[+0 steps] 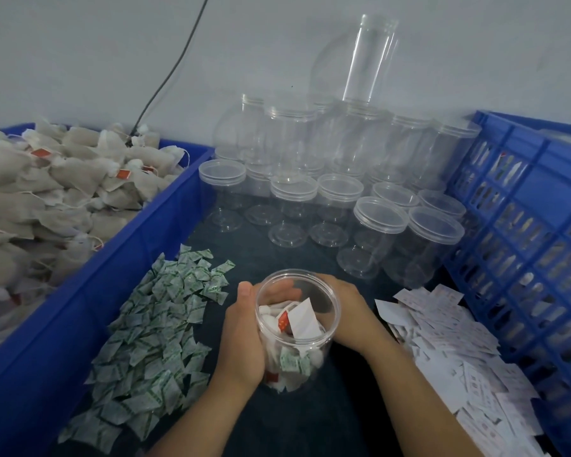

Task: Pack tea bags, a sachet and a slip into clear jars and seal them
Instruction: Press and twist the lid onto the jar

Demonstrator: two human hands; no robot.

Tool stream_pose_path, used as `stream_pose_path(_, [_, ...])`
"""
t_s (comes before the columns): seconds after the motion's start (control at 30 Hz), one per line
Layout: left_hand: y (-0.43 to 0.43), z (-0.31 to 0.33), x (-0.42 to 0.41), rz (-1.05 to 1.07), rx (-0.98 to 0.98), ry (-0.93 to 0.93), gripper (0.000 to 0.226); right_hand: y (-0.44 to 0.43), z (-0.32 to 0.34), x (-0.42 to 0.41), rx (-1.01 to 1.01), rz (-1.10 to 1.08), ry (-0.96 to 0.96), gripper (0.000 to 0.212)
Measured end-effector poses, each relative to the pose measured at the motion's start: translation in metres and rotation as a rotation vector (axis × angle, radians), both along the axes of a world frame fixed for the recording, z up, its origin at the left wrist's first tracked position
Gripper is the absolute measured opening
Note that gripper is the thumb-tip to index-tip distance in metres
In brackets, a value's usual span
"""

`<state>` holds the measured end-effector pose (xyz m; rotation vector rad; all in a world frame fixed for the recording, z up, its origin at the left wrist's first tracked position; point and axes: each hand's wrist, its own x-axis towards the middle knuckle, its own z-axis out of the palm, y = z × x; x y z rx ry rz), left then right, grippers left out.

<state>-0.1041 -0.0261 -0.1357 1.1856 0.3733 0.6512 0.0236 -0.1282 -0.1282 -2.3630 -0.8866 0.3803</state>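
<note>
A clear open jar (323,341) stands low in the middle, on the dark table. My left hand (244,338) grips its left side and my right hand (346,311) wraps around its right side. Inside it lie tea bags with red tags, a green-printed sachet (290,361) near the bottom, and a white slip (305,319) standing near the top. The jar has no lid on it.
A blue bin (119,258) on the left holds a heap of tea bags (56,189). Loose green sachets (159,331) lie left of the jar, white slips (449,351) to the right. Several lidded and stacked clear jars (340,199) stand behind. A blue crate (524,225) borders the right.
</note>
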Motion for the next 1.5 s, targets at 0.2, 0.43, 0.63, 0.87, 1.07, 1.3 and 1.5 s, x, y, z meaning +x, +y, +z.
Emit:
stream_pose_path(0.2, [0.002, -0.001, -0.001, -0.021, 0.024, 0.01, 0.077, -0.006, 0.016, -0.003, 0.415, -0.087, 0.11, 0.056])
stream_pose_path(0.43, [0.0, -0.001, -0.001, -0.045, 0.013, -0.001, 0.084, -0.009, 0.049, -0.016, 0.608, 0.01, 0.105, 0.027])
stream_pose_path(0.63, [0.0, -0.002, -0.001, -0.034, 0.033, -0.005, 0.081, -0.013, 0.06, -0.021, 0.631, 0.071, 0.14, 0.017])
stream_pose_path(0.87, [0.0, 0.0, -0.002, -0.062, 0.038, -0.024, 0.079, -0.016, 0.069, -0.027, 0.667, 0.098, 0.223, 0.018])
stream_pose_path(1.07, [-0.003, 0.005, -0.003, -0.071, 0.063, -0.039, 0.078, -0.018, 0.074, -0.033, 0.6, 0.16, 0.28, 0.025])
stream_pose_path(1.3, [-0.006, 0.008, -0.004, -0.044, 0.083, -0.088, 0.073, -0.016, 0.078, -0.041, 0.591, 0.231, 0.353, 0.029])
stream_pose_path(1.5, [-0.005, 0.006, -0.003, -0.038, 0.092, -0.083, 0.077, -0.014, 0.081, -0.044, 0.59, 0.288, 0.269, 0.044])
